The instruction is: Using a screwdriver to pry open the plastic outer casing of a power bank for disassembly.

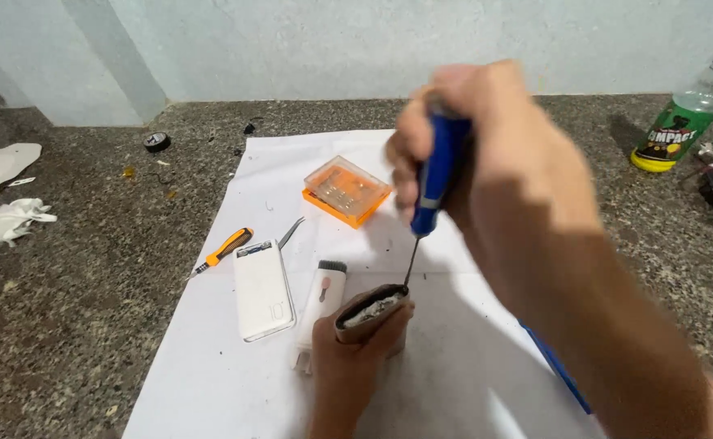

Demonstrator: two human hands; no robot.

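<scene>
— What's each hand got?
— Left hand (348, 358) wraps a small brown-cased device (372, 313), upright over the white sheet (454, 374). Right hand (470, 138) is closed round a blue screwdriver (433, 183), tip at the device's top edge

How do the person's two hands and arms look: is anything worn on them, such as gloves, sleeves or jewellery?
Both are bare. The left hand and right hand wear no gloves, no ring shows, and no sleeve, watch or bracelet appears on either forearm as far as the view reaches.
</scene>
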